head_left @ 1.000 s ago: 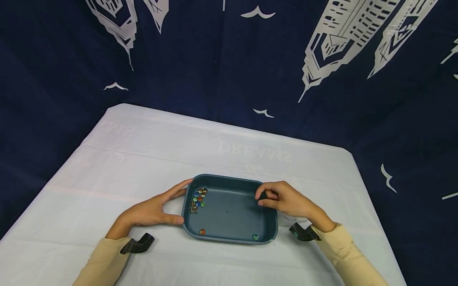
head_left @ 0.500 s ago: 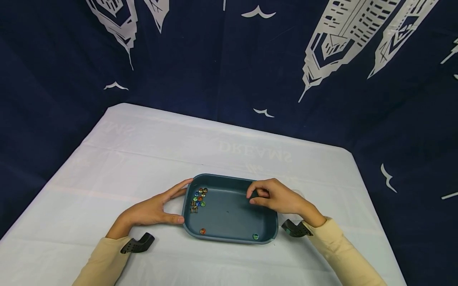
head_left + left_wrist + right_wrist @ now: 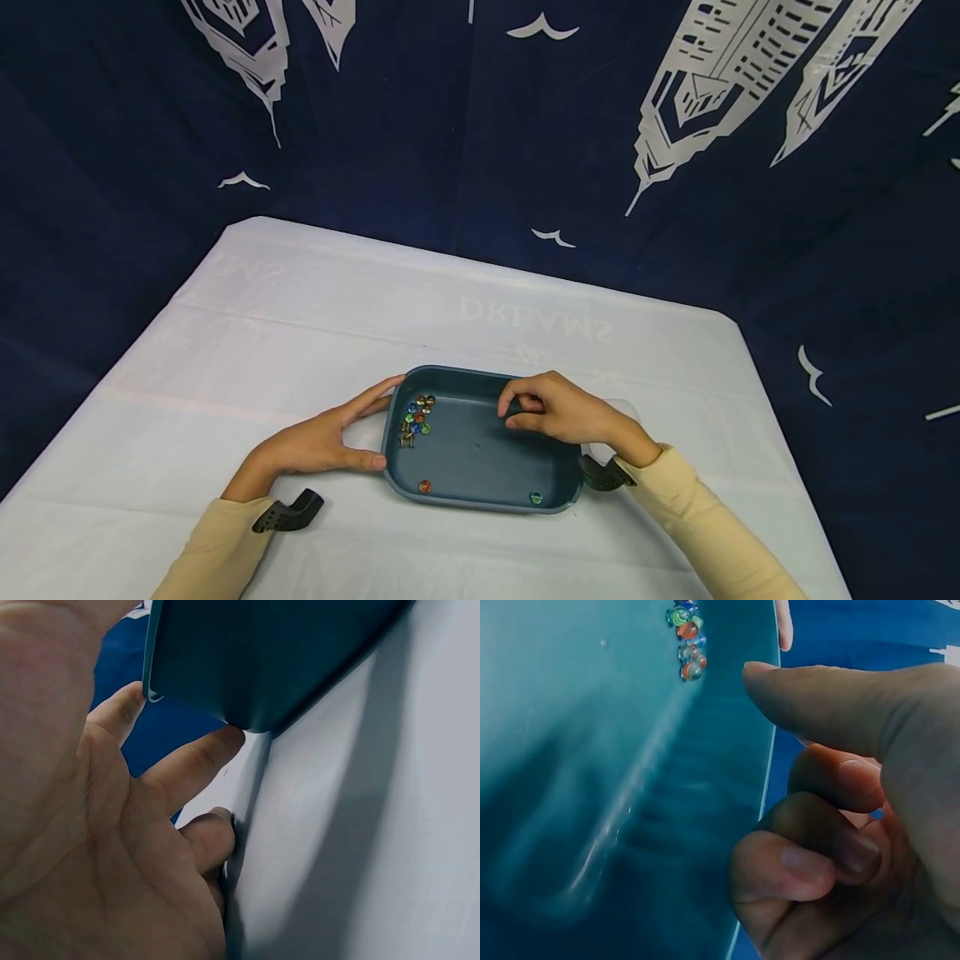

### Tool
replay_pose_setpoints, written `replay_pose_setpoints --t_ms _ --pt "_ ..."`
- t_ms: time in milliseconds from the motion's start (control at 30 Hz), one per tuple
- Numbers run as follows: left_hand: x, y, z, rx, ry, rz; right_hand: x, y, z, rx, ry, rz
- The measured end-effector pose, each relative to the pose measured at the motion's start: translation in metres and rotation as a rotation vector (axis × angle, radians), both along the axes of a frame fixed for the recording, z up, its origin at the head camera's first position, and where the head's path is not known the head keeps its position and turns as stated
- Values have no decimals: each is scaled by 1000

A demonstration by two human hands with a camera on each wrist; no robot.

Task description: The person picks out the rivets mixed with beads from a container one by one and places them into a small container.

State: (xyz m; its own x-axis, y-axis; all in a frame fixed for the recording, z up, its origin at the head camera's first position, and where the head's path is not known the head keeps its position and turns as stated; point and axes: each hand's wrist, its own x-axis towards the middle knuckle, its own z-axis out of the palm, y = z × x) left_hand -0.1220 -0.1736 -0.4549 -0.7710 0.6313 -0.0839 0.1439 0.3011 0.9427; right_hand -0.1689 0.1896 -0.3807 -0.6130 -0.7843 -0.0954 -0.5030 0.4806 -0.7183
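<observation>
A blue-grey rectangular tray stands on the white-covered table. My left hand rests spread against its left side, with the thumb at the near corner; in the left wrist view its fingertips touch the tray wall. Over the right part of the tray hovers my right hand, its fingers loosely bent, thumb and index apart. Nothing shows in it. Coloured glass marbles cluster inside at the left, beside several small brassy pieces, perhaps screws. An orange marble and a green marble lie alone along the near side.
A clear, see-through container is partly visible right of the tray, behind the right forearm. The white cloth has faint reversed lettering. A dark blue curtain with white prints hangs at the far side.
My right hand has moved left from the tray's right rim to above its inside, uncovering more of the clear container. The left hand, the tray and the marbles stay put.
</observation>
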Motion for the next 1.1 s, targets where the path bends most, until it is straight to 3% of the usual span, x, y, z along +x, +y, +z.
replay_pose_setpoints --t_ms 1100 --pt "-1 0 -1 -2 -6 -4 -7 -58 -18 53 6 120"
